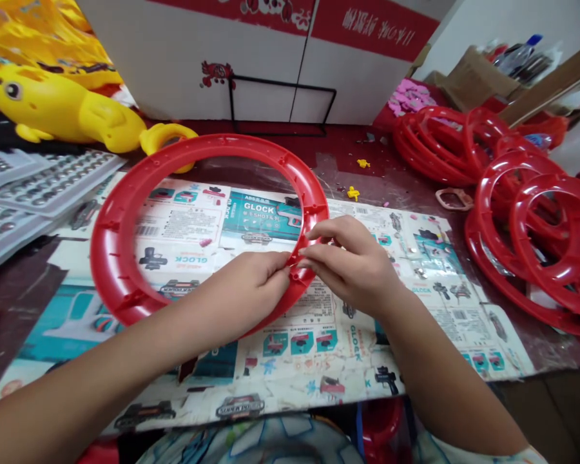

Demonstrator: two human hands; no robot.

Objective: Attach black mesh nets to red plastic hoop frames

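Head view, red ring point(110, 248) gripped by left fingers point(273, 260), right fingers point(329, 227) at rim, hold unclear

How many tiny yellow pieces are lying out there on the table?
2. Both lie beyond the right hand, to the right of the red ring: one piece near the far edge of the cardboard, the other piece farther back. Others may be hidden.

A dark red worktop point(410, 193), its front largely covered by flattened, printed cardboard point(328, 354). It also carries, left to right, white trays point(43, 187) of small round pieces, a yellow toy figure point(91, 119), a white-and-red carton point(251, 58), tiny yellow bits point(352, 193) and heaped red rings point(519, 216).
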